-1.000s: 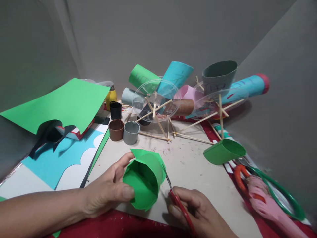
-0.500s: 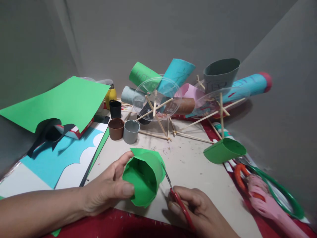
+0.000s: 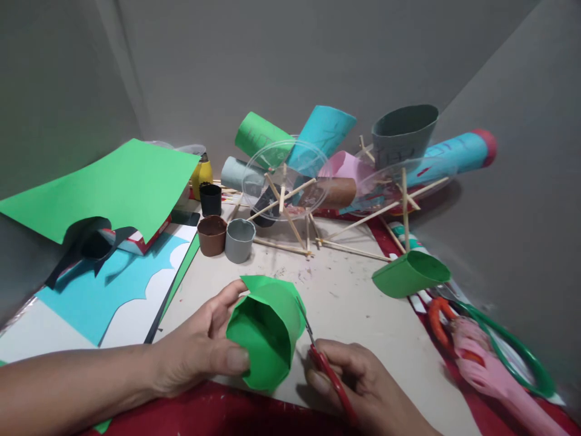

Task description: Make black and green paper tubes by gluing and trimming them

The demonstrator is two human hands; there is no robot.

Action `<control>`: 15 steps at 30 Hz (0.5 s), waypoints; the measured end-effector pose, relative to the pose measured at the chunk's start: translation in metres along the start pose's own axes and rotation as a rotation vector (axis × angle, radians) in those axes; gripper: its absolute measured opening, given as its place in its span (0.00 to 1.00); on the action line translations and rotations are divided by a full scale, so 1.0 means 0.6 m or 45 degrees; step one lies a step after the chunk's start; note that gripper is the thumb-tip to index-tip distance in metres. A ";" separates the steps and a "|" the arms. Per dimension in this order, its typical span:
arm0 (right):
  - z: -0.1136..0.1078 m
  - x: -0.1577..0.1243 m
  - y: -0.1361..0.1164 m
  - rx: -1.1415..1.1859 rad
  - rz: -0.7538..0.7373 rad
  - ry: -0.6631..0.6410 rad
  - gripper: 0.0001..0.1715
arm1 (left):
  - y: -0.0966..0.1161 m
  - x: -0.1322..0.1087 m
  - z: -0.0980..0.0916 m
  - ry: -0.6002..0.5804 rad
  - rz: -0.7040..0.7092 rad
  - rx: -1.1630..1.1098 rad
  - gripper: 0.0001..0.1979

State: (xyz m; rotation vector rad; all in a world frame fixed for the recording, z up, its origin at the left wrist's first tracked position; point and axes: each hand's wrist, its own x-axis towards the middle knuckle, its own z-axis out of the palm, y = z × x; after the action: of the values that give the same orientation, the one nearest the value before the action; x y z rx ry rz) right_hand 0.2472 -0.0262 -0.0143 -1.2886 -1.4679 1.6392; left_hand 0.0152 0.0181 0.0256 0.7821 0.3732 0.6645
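Note:
A green paper cup is held by my left hand, thumb on the near side of its rim and fingers behind it. Its opening faces me, and a wider flap of green paper sticks out around the far end. My right hand is closed on small red-handled scissors. Their blades lie along the right edge of that green flap; how far apart the blades are is hard to make out. Small brown and grey cups stand together beyond my left hand, with a black cup behind.
Stick frames with clear plastic discs and coloured paper tubes stand at the back. A green tube lies at right, near large green-handled scissors and a pink-wrapped tool. Green sheet and blue paper lie left.
The green cup has tilted and shifted slightly right and down in my left hand. The scissors remain at the flap's right edge, almost unmoved.

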 end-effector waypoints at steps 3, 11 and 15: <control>0.000 0.001 0.002 0.016 0.011 -0.007 0.34 | -0.002 0.001 -0.001 0.004 -0.011 -0.007 0.39; -0.004 -0.002 0.006 -0.044 -0.011 0.016 0.33 | -0.004 0.001 -0.003 0.010 -0.010 0.006 0.38; -0.004 -0.002 0.006 -0.008 -0.024 0.000 0.34 | -0.005 0.001 -0.002 0.011 -0.003 0.009 0.37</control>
State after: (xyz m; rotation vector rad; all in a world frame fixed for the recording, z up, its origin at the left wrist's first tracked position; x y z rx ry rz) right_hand 0.2503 -0.0270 -0.0176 -1.2746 -1.4820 1.6234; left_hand 0.0166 0.0176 0.0226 0.7854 0.3847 0.6648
